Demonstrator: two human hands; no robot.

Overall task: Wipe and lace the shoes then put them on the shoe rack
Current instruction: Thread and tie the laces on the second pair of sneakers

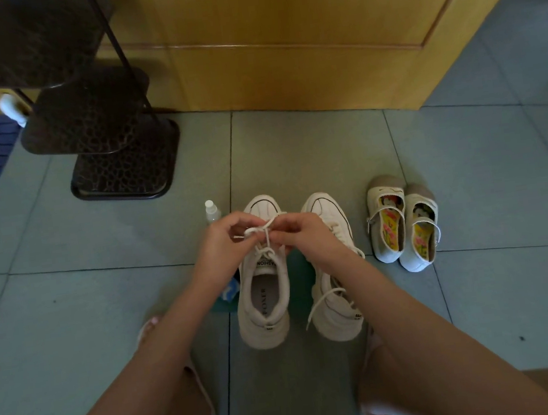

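Past the near forearms (165,341), the sneaker (264,298) lace (261,228) is being pinched by left hand (222,244) and right hand (307,237) fingers (229,223); slackening could be undoing it.

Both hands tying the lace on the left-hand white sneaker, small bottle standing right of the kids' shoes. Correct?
Not quite. In the head view the small bottle stands left of the left-hand white sneaker, by its toe, not right of the kids' shoes. The rest holds: the left hand and right hand both pinch its lace.

Sneaker tongue (265,264): FASHION; insole (265,300) perhaps FOXER
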